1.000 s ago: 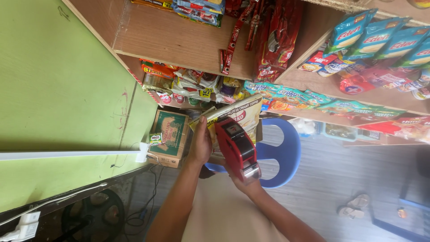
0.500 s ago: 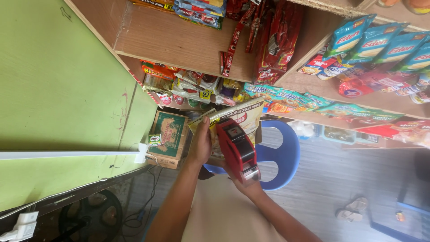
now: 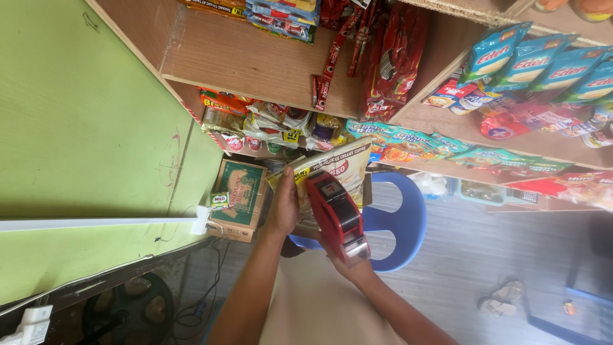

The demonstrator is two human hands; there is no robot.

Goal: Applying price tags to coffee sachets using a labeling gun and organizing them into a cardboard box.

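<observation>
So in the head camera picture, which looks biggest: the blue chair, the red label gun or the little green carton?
1. Blue chair, though partly hidden.
2. Red label gun, which sits nearer the camera, so this is unsure.
3. Little green carton, clearly smallest.
</observation>
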